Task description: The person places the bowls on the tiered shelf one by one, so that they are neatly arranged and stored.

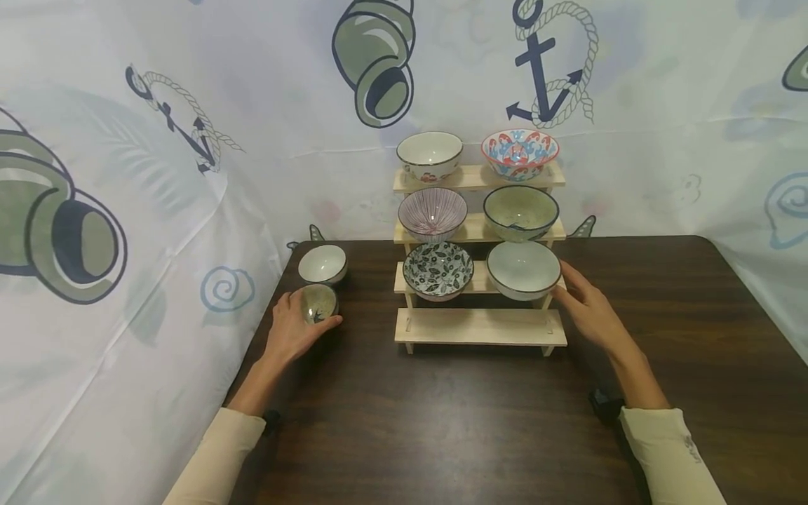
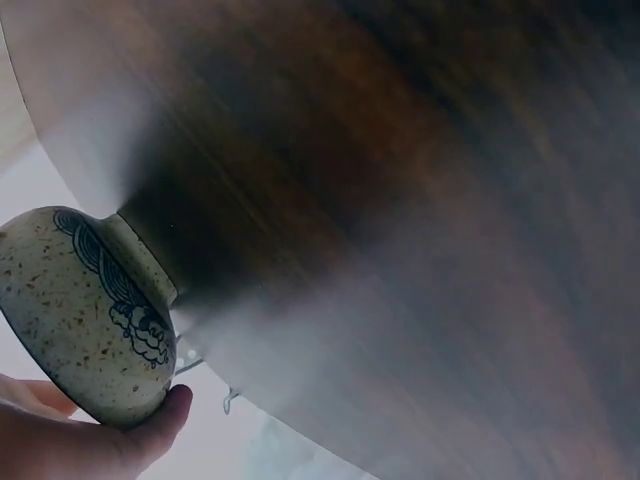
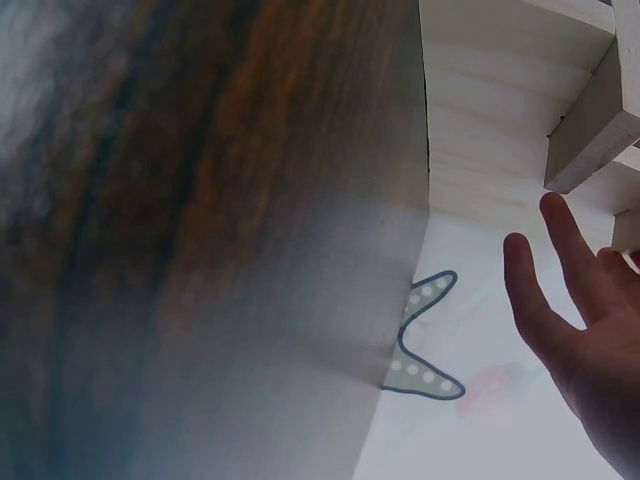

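Observation:
At the table's left side, my left hand (image 1: 293, 326) holds a small speckled bowl (image 1: 318, 303) between thumb and fingers. Dark blue waves mark the outside of this speckled bowl (image 2: 95, 310) in the left wrist view. Just behind it is a small white bowl (image 1: 322, 264). My right hand (image 1: 592, 312) is at the right edge of a dark-rimmed white bowl (image 1: 523, 268) on the wooden tiered stand (image 1: 480, 327). In the right wrist view, the right hand's fingers (image 3: 575, 250) are extended and apart near the stand's wood; whether they touch the bowl is hidden.
Beside the white bowl sits a black-and-white leaf-patterned bowl (image 1: 438, 271). Higher tiers carry a striped bowl (image 1: 432, 214), a green bowl (image 1: 520, 212), a cream bowl (image 1: 430, 156) and a red-and-blue bowl (image 1: 520, 153). The dark table (image 1: 442, 428) meets a printed cloth (image 1: 265, 84).

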Demonstrator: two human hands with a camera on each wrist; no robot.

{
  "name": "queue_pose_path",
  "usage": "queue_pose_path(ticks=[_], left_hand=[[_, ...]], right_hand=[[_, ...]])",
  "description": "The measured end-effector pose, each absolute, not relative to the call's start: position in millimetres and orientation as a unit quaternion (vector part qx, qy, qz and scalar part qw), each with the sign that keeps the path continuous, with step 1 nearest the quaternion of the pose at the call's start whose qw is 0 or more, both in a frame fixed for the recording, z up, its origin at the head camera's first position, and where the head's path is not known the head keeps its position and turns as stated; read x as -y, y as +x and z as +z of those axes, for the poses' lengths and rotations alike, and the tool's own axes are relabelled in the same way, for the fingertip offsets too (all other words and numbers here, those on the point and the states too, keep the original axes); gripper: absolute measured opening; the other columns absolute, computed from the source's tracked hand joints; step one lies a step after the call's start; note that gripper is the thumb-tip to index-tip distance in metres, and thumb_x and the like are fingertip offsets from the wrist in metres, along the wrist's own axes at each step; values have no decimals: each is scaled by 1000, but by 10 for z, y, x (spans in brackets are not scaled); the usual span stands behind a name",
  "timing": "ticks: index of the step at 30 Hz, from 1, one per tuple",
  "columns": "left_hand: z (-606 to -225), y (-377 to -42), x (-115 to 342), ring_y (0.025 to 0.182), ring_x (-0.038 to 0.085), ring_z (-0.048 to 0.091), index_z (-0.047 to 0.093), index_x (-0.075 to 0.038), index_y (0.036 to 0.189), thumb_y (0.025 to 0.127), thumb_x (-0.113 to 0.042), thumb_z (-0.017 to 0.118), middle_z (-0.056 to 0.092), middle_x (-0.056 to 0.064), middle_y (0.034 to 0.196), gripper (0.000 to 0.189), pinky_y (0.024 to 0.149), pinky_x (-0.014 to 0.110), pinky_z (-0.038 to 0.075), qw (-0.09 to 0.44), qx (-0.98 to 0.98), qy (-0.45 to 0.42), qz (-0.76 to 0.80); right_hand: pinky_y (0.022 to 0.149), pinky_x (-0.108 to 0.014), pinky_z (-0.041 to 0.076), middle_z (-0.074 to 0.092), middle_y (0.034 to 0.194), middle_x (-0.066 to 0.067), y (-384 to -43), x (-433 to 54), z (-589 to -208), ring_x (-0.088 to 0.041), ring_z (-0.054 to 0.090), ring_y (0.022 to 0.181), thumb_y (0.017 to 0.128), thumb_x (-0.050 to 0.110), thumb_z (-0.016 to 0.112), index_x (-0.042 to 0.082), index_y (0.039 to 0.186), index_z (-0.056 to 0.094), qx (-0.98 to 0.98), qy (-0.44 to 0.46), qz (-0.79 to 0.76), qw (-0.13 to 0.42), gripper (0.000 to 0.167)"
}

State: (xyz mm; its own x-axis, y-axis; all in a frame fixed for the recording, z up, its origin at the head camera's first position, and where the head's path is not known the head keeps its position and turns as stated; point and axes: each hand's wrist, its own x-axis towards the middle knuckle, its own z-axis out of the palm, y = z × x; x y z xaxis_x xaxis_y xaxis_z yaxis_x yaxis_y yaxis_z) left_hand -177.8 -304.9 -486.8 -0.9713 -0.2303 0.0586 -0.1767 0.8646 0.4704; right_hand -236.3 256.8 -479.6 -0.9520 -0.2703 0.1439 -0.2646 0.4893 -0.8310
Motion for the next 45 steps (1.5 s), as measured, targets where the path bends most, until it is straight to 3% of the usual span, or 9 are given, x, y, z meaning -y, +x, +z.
queue_pose_path(ticks=[4,11,26,36,45], left_hand=[[-4871,-1780,3053,143,50,30,33,-2,158,79,-69,76,29,32,158,112,107,72,41,69,963,101,-241],[-4876,-1804,3045,138,48,36,40,-2,154,79,-59,81,35,31,152,103,106,68,42,92,961,97,-242],[-4703,-1748,3017,135,47,42,44,-5,152,79,-62,79,39,29,152,100,105,70,42,112,963,84,-230],[-4574,-1679,2990,126,43,47,47,-4,150,77,-59,83,46,26,141,98,100,64,45,147,960,53,-231],[-4405,-1597,2908,134,47,44,47,-3,150,76,-54,85,44,27,147,97,105,66,41,163,958,28,-235]], right_hand=[[114,-71,34,25,171,-14,-2376,-2560,-4795,-49,29,153,108,39,52,24,166,26,-861,-158,-484,1,65],[110,-76,34,23,171,-17,-2367,-2579,-4811,-55,29,151,110,36,49,24,166,23,-863,-164,-479,1,64],[113,-74,32,23,172,-15,-2360,-2565,-4809,-51,25,154,109,41,49,27,166,22,-861,-160,-482,5,65],[112,-75,32,24,171,-18,-2364,-2585,-4817,-53,27,152,109,35,51,23,166,23,-862,-165,-480,0,65],[114,-73,32,26,171,-15,-2370,-2566,-4814,-49,26,154,109,38,51,23,166,26,-861,-160,-482,-2,64]])
